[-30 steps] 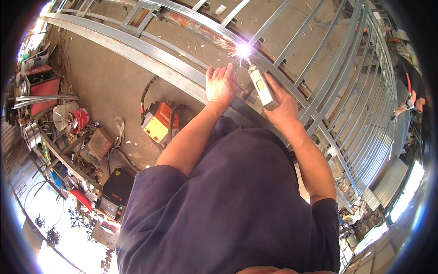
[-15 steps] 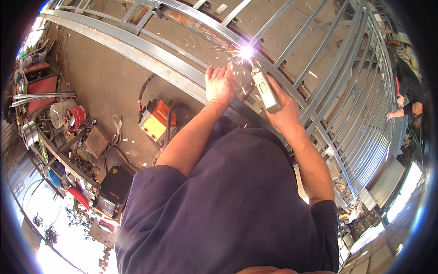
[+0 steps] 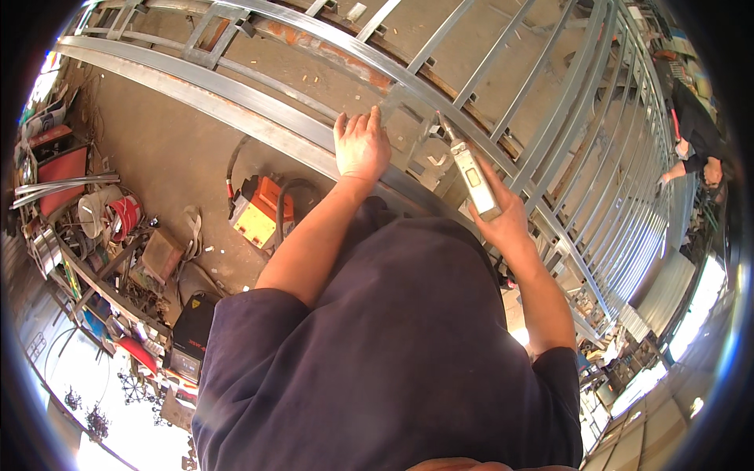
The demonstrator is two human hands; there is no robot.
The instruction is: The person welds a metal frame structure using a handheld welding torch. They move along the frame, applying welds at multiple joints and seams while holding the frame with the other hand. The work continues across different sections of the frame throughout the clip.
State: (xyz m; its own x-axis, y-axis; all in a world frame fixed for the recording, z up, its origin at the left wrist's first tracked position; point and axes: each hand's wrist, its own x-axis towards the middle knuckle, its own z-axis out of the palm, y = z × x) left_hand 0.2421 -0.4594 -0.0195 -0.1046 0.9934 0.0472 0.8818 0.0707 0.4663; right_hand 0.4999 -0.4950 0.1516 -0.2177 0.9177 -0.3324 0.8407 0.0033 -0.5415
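Note:
My right hand (image 3: 503, 216) is wrapped round a pale grey handheld welding torch (image 3: 473, 177). The torch's narrow tip points away from me, close to the steel rail (image 3: 430, 94) of a large barred metal frame; no glow shows at the tip. My left hand (image 3: 363, 147) is over a near steel beam (image 3: 259, 110), its fingers stretched forward and apart, with nothing seen in them. Whether the palm presses on the beam is hidden. Thin haze hangs between the fingers and the torch tip.
An orange and yellow box-shaped machine (image 3: 258, 220) with cables stands on the floor to the left. Further left are a red-banded bucket (image 3: 126, 218), metal tubes (image 3: 67, 187) and a black machine (image 3: 196, 326). At the far right, another person's hand (image 3: 672, 173) reaches toward the barred frame.
The bright welding flash and sparks have gone out. The torch tip has drawn back slightly from the rail, and my left hand's fingers have spread. The whole view has shifted a little.

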